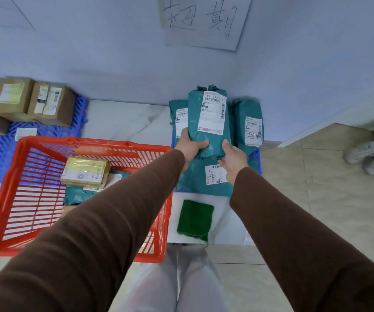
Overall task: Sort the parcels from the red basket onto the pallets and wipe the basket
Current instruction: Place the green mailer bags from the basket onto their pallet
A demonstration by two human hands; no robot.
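Sorting partly done: left hand (189, 146) and right hand (233, 159) gripping teal mailer bag (208, 122) over right blue pallet (257, 159) (several bagged there), taped box (86, 171) still in red basket (15, 176), green cloth (195, 219) unused.

I saw a teal parcel (208, 122) of smooth, faintly glossy plastic film with a matt paper label. The red basket (19, 176) was slatted hard plastic, the boxes (51, 104) matt cardboard, the green cloth (195, 219) nappy fabric.
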